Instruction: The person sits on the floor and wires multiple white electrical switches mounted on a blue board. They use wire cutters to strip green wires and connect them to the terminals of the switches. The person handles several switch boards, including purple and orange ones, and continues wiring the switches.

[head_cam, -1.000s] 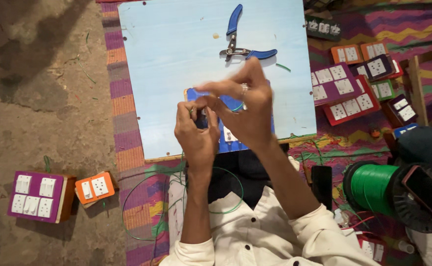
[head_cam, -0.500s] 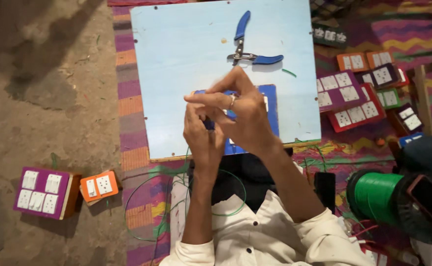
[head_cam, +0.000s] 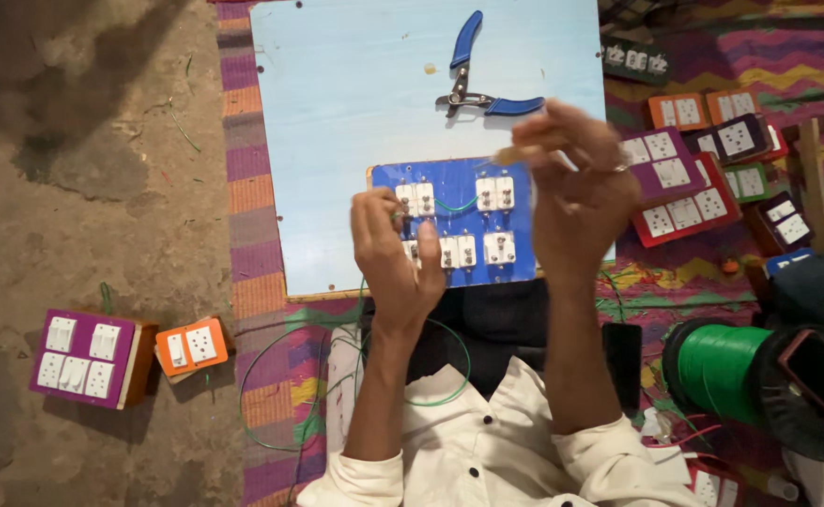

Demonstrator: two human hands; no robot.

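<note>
The blue switch panel (head_cam: 454, 221) is gripped at 9 o'clock by the closed left hand (head_cam: 391, 253), a slim tool (head_cam: 510, 153) is pinched by the right hand (head_cam: 576, 192); terminal wiring appears underway, requiring tip alignment.

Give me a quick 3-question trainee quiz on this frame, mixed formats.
1. True or false: the blue-handled pliers lie on the pale blue board, with neither hand touching them.
2. Which hand rests at the left edge of the blue switch panel? A) left hand B) right hand
3. Fill in: the spool at the lower right carries ____ wire.

Key: 1 true; 2 A; 3 green.
</note>
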